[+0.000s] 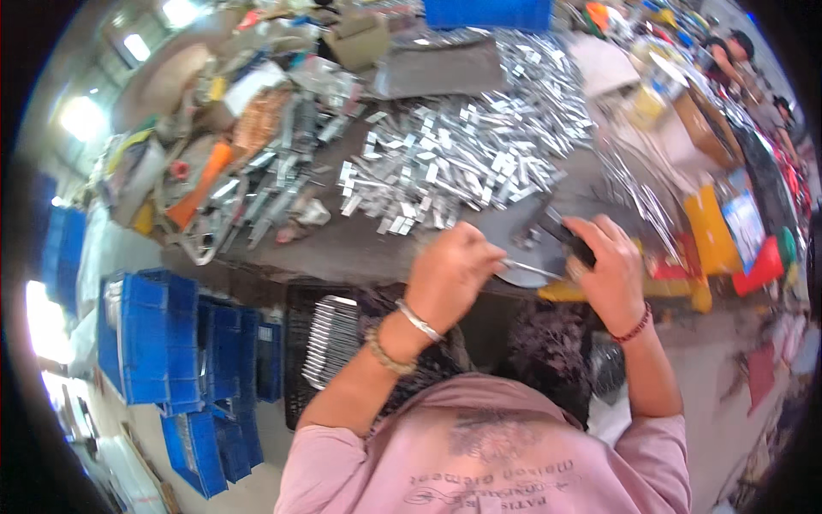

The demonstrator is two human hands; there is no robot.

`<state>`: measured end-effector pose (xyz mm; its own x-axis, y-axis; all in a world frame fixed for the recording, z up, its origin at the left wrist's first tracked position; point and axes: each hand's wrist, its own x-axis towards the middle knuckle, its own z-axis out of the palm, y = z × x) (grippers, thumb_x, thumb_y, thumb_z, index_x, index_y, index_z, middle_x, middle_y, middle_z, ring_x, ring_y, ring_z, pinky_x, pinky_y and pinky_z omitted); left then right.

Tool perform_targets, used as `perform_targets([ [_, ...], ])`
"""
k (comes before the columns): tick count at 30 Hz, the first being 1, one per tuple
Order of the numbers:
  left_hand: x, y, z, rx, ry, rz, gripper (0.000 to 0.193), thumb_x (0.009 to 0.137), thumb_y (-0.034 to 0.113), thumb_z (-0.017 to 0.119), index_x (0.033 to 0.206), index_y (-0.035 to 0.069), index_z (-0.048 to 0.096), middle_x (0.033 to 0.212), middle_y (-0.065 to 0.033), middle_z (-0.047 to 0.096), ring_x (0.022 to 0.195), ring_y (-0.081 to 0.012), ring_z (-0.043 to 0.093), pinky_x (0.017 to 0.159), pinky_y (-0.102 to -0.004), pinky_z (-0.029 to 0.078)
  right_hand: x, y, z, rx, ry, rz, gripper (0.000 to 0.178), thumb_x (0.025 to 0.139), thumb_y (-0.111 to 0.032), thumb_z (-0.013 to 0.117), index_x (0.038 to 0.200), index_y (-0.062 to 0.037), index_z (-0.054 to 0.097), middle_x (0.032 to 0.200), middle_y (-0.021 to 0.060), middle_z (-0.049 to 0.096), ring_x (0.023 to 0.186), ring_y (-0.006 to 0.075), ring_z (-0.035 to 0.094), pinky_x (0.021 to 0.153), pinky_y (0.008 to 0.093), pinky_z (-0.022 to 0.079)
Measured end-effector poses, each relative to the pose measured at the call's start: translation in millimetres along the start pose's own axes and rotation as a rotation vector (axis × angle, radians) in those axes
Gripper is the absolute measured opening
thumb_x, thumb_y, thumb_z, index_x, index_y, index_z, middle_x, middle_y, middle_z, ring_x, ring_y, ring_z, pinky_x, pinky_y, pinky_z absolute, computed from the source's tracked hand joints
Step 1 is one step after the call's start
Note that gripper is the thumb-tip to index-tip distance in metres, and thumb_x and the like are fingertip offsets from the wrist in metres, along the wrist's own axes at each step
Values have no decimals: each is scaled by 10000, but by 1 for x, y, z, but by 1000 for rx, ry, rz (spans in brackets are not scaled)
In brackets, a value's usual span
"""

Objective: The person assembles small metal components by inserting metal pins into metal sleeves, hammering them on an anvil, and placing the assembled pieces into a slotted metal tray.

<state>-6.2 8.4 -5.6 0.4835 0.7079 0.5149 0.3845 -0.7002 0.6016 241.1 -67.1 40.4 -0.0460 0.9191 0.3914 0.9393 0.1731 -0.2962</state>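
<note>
My left hand (452,272) is closed, its thumb and fingers pinching one end of a thin metal rod (533,270). The rod slants toward my right hand (615,270), which is curled round a black object (580,249) whose kind I cannot make out. Whether the rod's far end touches that object is unclear. Beneath the hands lies a smooth grey rounded surface (512,224) with a few small metal bits (533,236) on it. Just beyond spreads a big heap of shiny metal strips and small parts (462,154) on the workbench (342,248).
Long thin rods (638,193) lie at the right, near a yellow packet (712,230). An orange tool handle (199,187) and bags crowd the left. Blue bins (154,338) stand below left, beside a black crate holding stacked metal pieces (331,341). Other people (735,56) are at far right.
</note>
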Motion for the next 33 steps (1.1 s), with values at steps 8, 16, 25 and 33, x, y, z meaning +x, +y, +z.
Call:
perform_targets([
  [8,1,-2,8,-31,-11,-13,206,818,37,832,1015,71,782,916,-75,624,804,-246,644,691,-351,516,-23,-14,-12,248,156,-157,691,755,104,701,1399,-144,681,977,122,635,806,322,682,665,401,540],
  [16,1,-2,8,-37,5,-2,193,812,73,839,996,98,787,903,-64,625,805,-255,647,679,-372,510,-24,-13,0,173,90,-166,572,824,67,666,1349,-153,720,913,105,601,738,291,676,643,402,551],
  [25,-2,-1,7,-68,-7,-36,190,837,67,829,1024,87,805,916,-61,624,812,-219,637,702,-331,507,-9,-22,0,-55,129,-242,456,743,-7,742,1182,-130,744,1007,93,599,918,307,622,761,423,524],
  [33,-3,3,7,-29,16,3,217,804,154,852,1018,158,818,947,-46,643,862,-270,650,739,-382,516,-35,-44,3,113,-109,29,242,792,-59,772,1002,-54,653,892,123,673,828,351,699,728,458,550],
])
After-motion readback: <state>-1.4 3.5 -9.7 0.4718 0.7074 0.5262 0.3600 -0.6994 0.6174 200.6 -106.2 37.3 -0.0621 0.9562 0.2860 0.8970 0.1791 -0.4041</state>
